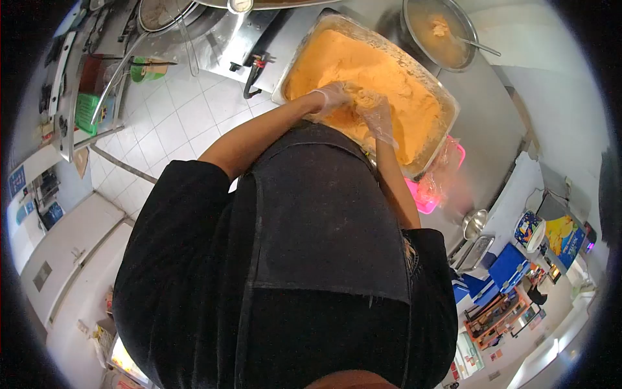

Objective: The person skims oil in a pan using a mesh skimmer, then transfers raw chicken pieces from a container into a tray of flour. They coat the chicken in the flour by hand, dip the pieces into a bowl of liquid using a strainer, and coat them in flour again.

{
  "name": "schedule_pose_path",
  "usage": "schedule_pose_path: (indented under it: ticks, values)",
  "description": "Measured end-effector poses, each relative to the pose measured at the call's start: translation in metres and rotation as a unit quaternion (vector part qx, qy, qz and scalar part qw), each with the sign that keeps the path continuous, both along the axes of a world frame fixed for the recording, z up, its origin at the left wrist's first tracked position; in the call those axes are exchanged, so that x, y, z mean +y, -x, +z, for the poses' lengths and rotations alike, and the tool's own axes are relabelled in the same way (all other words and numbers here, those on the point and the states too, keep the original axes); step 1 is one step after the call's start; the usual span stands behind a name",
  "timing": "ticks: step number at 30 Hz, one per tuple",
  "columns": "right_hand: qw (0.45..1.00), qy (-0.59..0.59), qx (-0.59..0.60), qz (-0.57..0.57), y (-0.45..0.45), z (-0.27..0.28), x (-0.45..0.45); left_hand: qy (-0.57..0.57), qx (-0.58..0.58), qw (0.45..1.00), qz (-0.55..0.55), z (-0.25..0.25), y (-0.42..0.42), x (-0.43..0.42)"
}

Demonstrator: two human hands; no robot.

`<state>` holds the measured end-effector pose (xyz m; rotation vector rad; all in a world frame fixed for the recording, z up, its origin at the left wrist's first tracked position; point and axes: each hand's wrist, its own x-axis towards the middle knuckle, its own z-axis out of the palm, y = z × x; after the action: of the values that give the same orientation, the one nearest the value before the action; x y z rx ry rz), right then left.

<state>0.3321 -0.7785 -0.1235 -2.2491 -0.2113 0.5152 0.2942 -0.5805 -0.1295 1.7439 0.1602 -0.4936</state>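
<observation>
My left hand [333,97] and my right hand [377,119], both in clear plastic gloves, are close together over a large rectangular tray [447,109] of orange breading flour [406,104]. Between them is a flour-coated piece of food [367,100], lumpy and the same orange as the flour. The fingers of each hand are curled in around it; what kind of food it is, the coating hides. Flour covers the fingertips, and the tray lies along the near side of the counter, against my apron.
Beyond the tray's right corner stands a metal bowl [414,32] of cloudy liquid with food and a ladle handle [481,47]. A pink basket [424,196] with a plastic bag sits at right, near a small steel bowl [475,222]. A hose valve [258,63] juts out at left.
</observation>
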Motion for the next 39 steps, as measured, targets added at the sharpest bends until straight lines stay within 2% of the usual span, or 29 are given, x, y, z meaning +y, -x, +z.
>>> schedule_pose_path:
  ticks: [1, 4, 7, 8, 10, 12, 13, 14, 16, 17, 19, 20, 21, 22, 24, 25, 28, 29, 30, 32, 34, 37, 39]
  values:
    - [0.999, 0.013, 0.032, -0.016, -0.005, -0.001, -0.002, 0.046, -0.006, 0.999, -0.009, 0.02, 0.003, 0.007]
    - [0.988, 0.142, 0.051, -0.001, -0.011, 0.035, 0.003, 0.072, 0.162, 0.984, -0.009, -0.003, 0.004, 0.027]
    - [0.997, 0.031, -0.056, 0.042, -0.01, 0.043, -0.017, -0.073, 0.097, 0.993, 0.013, -0.005, 0.013, 0.045]
    - [0.998, 0.018, -0.041, 0.037, -0.016, 0.047, -0.022, -0.172, 0.038, 0.984, 0.002, -0.005, 0.017, 0.052]
    - [1.0, -0.008, -0.002, 0.027, -0.022, 0.056, -0.035, -0.362, -0.07, 0.93, -0.019, -0.003, 0.036, 0.056]
    - [0.998, -0.027, -0.032, 0.042, -0.038, 0.048, -0.057, -0.378, -0.064, 0.923, -0.036, 0.022, 0.042, 0.055]
    - [0.988, -0.145, 0.047, -0.009, -0.057, 0.048, -0.074, -0.386, -0.062, 0.919, -0.044, 0.034, 0.043, 0.053]
    - [0.956, -0.258, 0.121, -0.068, -0.075, 0.047, -0.09, -0.384, -0.068, 0.92, -0.031, 0.036, 0.043, 0.051]
    - [0.961, -0.238, 0.115, -0.086, -0.103, 0.085, -0.098, -0.378, -0.082, 0.922, -0.012, 0.035, 0.043, 0.048]
    - [0.998, 0.001, -0.064, 0.018, -0.12, 0.134, -0.085, -0.385, -0.116, 0.916, 0.005, 0.028, 0.044, 0.049]
    - [0.998, -0.02, -0.053, -0.036, -0.164, 0.158, -0.088, -0.397, -0.18, 0.899, 0.04, 0.009, 0.05, 0.047]
    - [0.997, -0.02, -0.054, -0.052, -0.188, 0.164, -0.092, -0.387, -0.167, 0.905, 0.055, 0.012, 0.049, 0.045]
    - [0.996, 0.002, -0.071, -0.049, -0.223, 0.156, -0.097, -0.378, -0.153, 0.91, 0.069, 0.02, 0.047, 0.044]
    - [0.988, 0.024, -0.15, -0.025, -0.263, 0.128, -0.11, -0.369, -0.137, 0.915, 0.084, 0.027, 0.048, 0.043]
    - [0.968, 0.084, -0.235, 0.027, -0.318, 0.099, -0.106, -0.364, -0.11, 0.922, 0.078, 0.029, 0.046, 0.042]
    - [0.961, 0.124, -0.239, 0.054, -0.334, 0.098, -0.096, -0.361, -0.096, 0.925, 0.075, 0.029, 0.045, 0.043]
    - [0.996, 0.018, -0.065, -0.052, -0.38, 0.046, -0.093, -0.38, -0.009, 0.922, 0.076, 0.032, 0.041, 0.039]
    - [0.994, -0.004, -0.075, -0.078, -0.387, 0.033, -0.098, -0.382, -0.022, 0.921, 0.079, 0.032, 0.041, 0.04]
    - [0.99, -0.024, -0.086, -0.105, -0.384, 0.031, -0.098, -0.382, -0.035, 0.92, 0.081, 0.034, 0.041, 0.04]
    - [0.976, -0.013, -0.181, -0.116, -0.372, 0.026, -0.104, -0.374, -0.04, 0.923, 0.085, 0.039, 0.046, 0.036]
    - [0.931, 0.046, -0.351, -0.089, -0.311, 0.076, -0.094, -0.357, -0.032, 0.93, 0.085, 0.047, 0.044, 0.038]
    - [0.944, 0.064, -0.317, -0.061, -0.233, 0.076, -0.107, -0.372, -0.047, 0.925, 0.056, 0.053, 0.042, 0.037]
    - [0.973, 0.156, -0.169, -0.001, -0.178, 0.067, -0.112, -0.371, 0.006, 0.929, 0.001, 0.062, 0.035, 0.034]
